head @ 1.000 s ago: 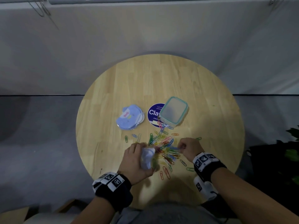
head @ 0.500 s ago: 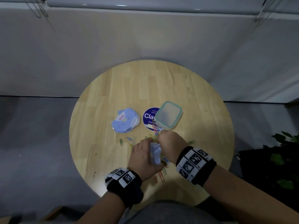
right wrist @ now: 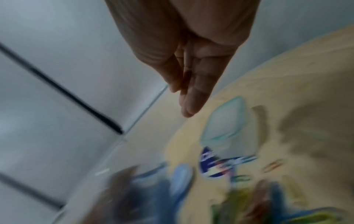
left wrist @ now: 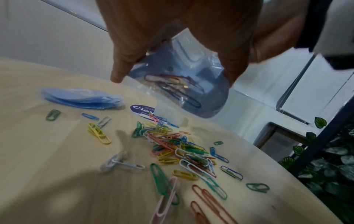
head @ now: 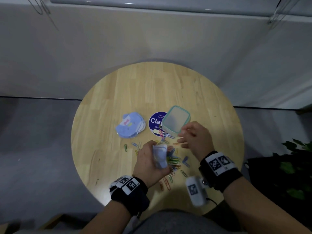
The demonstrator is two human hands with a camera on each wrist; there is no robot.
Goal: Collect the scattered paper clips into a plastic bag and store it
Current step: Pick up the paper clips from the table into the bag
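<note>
A: Paper clips (head: 173,162) lie mostly in a heap near the near edge of the round table (head: 152,88), with strays to its left and a few beside the clear lidded box (head: 175,121).

B: And the plastic bag (head: 160,157)?

A: Gripped in the left hand (head: 148,163), fingers curled round its crumpled neck just above the heap; the left wrist view shows several clips already inside (left wrist: 172,86).

B: The right hand (head: 195,139)?

A: Raised between heap and box, fingers straight and close together, apparently holding nothing.

B: How will they handle?

A: Light, stiff, smooth wire, I'd judge, likely to slip and snag on each other. Pinching small bunches from the heap should work; flat single ones may need a fingernail under an end. The bag is thin and limp, so its mouth needs holding wide.
</note>
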